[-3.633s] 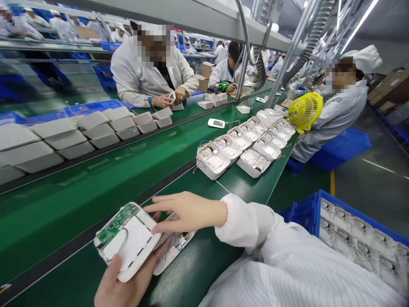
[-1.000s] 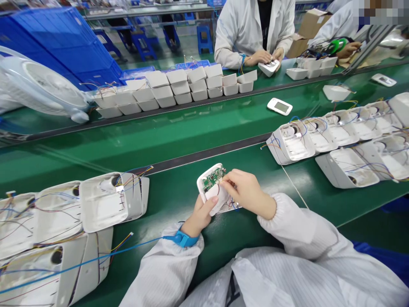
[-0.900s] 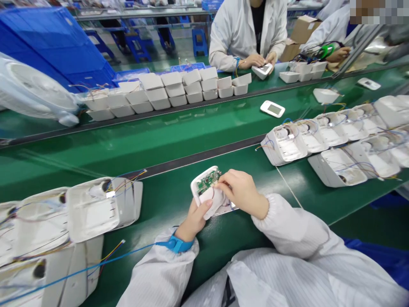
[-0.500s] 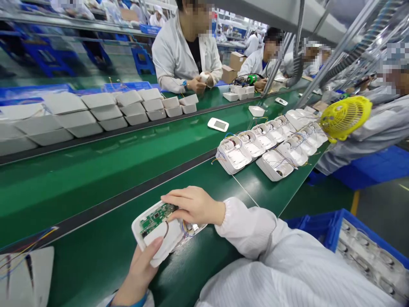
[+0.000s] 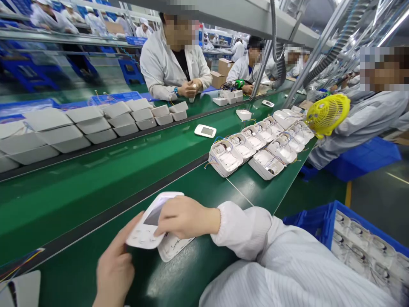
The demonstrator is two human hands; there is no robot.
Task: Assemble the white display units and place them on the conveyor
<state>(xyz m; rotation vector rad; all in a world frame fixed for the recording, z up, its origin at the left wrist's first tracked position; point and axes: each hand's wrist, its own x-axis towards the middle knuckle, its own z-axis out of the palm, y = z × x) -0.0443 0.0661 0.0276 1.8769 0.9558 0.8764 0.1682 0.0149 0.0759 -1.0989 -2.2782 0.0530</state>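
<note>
A white front cover (image 5: 143, 238) with a grey display window faces up, tilted above the green bench. My left hand (image 5: 115, 262) grips its left edge, the index finger lying along the rim and the thumb hidden. Curled over its right side is my right hand (image 5: 185, 216), with fingertips on the face near the small button openings. Below the cover lies a white housing part (image 5: 172, 249), partly hidden by the cover and my right hand. Whether the two parts touch I cannot tell.
Rows of open white housings (image 5: 225, 155) with wires stand ahead on the bench. Beyond the belt (image 5: 105, 157) are stacked white shells (image 5: 79, 121) and a co-worker (image 5: 175, 64). A yellow fan (image 5: 329, 115) and a blue crate (image 5: 334, 209) are at right.
The piece in my hands has turned from its green circuit-board side to its display face. My left hand has moved left along its edge. The camera view has shifted slightly.
</note>
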